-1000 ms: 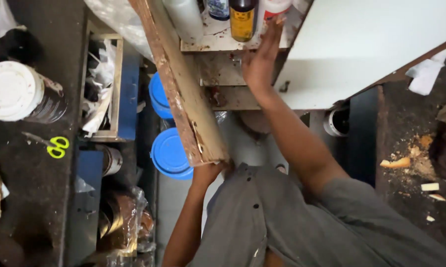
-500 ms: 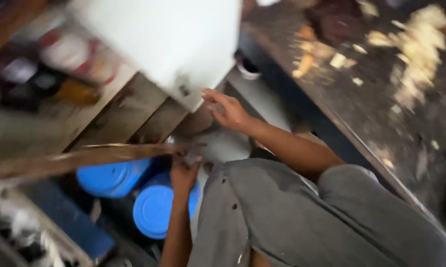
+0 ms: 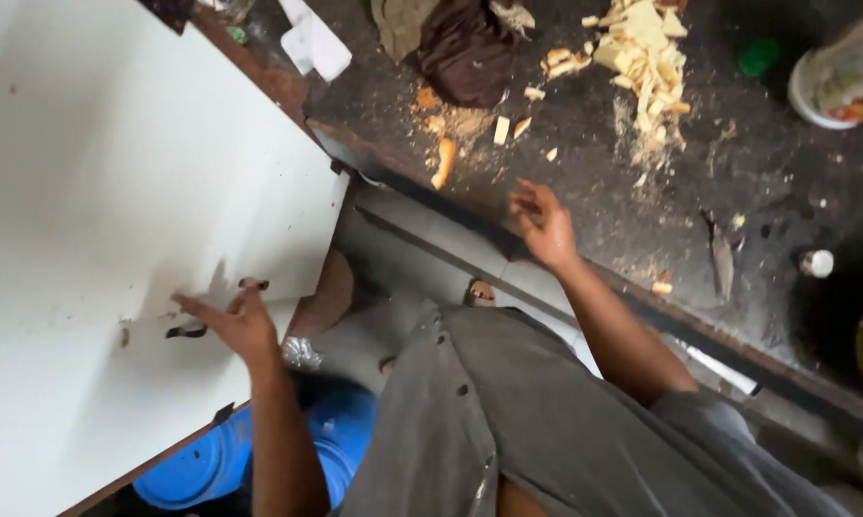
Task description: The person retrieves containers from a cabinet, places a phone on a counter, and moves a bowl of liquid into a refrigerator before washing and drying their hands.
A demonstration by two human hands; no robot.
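Left hand: the left hand [image 3: 228,321] is spread open with nothing gripped, fingertips touching the white panel [image 3: 115,220] at 9 o'clock.
Right hand: the right hand [image 3: 544,225] is open and empty, hovering at the edge of the dark worktop [image 3: 757,191].
Scraps: pale wood scraps [image 3: 642,53] lie at 1 o'clock.
Below: blue tubs [image 3: 211,464] at 7 o'clock.

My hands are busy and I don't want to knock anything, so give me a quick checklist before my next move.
1. Left hand on the board: ok, fingers spread against its white face.
2. Firm hold on the board: cannot tell, the hand is blurred.
3. Right hand free: ok, open and holding nothing, at the counter edge.
4. Counter tidy: not ok, wood scraps and a jar lie on it.
5. Blue tubs out of the way: cannot tell, partly hidden under the board.
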